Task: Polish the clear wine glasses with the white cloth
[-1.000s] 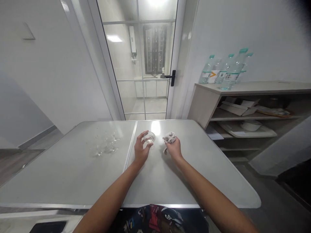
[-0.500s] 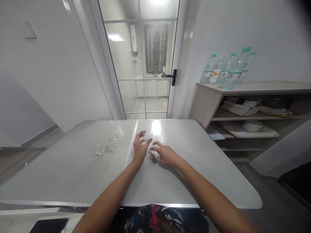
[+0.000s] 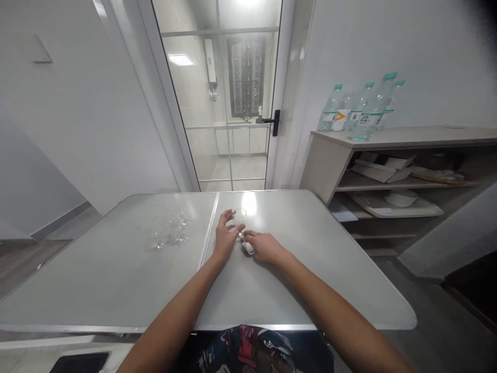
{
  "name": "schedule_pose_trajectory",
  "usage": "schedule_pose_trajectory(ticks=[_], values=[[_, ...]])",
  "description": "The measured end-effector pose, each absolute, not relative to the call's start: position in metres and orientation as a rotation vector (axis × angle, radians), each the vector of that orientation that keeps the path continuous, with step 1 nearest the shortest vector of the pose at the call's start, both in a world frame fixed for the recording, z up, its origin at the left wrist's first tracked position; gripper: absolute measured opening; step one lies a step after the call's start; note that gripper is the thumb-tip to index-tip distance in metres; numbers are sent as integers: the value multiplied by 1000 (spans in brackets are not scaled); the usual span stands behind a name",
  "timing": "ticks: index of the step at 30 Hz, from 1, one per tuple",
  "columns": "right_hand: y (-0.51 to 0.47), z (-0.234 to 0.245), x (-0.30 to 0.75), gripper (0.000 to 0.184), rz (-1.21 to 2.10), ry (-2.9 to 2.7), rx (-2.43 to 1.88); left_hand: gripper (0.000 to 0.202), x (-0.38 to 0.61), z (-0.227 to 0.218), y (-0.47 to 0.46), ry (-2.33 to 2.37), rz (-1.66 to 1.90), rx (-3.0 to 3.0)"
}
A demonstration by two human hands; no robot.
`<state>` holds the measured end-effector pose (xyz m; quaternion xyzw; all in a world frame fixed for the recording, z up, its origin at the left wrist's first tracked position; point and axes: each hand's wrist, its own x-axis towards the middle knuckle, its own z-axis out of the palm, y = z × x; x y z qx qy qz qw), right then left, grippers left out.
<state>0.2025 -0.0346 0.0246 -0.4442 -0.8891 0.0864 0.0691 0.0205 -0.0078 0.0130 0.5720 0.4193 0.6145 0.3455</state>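
My left hand (image 3: pixel 224 234) is wrapped round a small clear glass (image 3: pixel 239 216) that stands upright on the grey table (image 3: pixel 295 269). Right beside it, my right hand (image 3: pixel 264 245) lies over a small white cloth (image 3: pixel 247 248) and presses it to the table, fingers curled on it and touching the glass's base. Most of the cloth is hidden under that hand. Several more clear glasses (image 3: pixel 171 232) stand in a group on the table's left half, a forearm's length from my left hand.
A seam (image 3: pixel 207 233) splits the table into two halves. A glass door (image 3: pixel 229 103) with a black handle stands behind it. At right, a wooden shelf unit (image 3: pixel 388 155) carries several water bottles (image 3: pixel 361 111) on top and papers and plates inside.
The glass went from tilted in my raised left hand down to upright on the table. My right hand lowered the bunched cloth to the table and moved left against the glass.
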Motion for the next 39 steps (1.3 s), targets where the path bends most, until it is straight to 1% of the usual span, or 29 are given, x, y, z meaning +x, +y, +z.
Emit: schedule_pose_trajectory(ticks=[2, 5, 7, 15, 19, 22, 25, 27, 30, 34, 39], values=[[-32, 23, 203, 75, 254, -2651, -1409, 61, 18, 16, -8, 1162, 1653, 1507], [-25, 19, 207, 74, 263, -2574, -1558, 41, 13, 18, -8, 1304, 1740, 1501], [-19, 17, 212, 72, 285, -2466, -1705, 32, 10, 18, -6, 1375, 1765, 1496], [1, 13, 243, 50, 272, -2056, -2194, 17, 9, 11, -4, 1554, 1651, 1708], [1, 15, 249, 41, 261, -1930, -2317, 24, -4, 22, -4, 1781, 1544, 1890], [-2, 18, 247, 41, 224, -1889, -2336, 33, -21, 39, -4, 1975, 1630, 1898], [-7, 22, 240, 34, 185, -1903, -2299, 42, -37, 55, -5, 2173, 1701, 1832], [-10, 24, 234, 29, 172, -1927, -2262, 49, -44, 63, -6, 2309, 1658, 1793], [-14, 26, 228, 26, 165, -1958, -2202, 54, -51, 68, -7, 2515, 1505, 1717], [-17, 25, 224, 29, 181, -2003, -2131, 49, -55, 67, -6, 2697, 1349, 1583], [-16, 23, 224, 28, 211, -2037, -2110, 37, -58, 67, -7, 2737, 1208, 1606]])
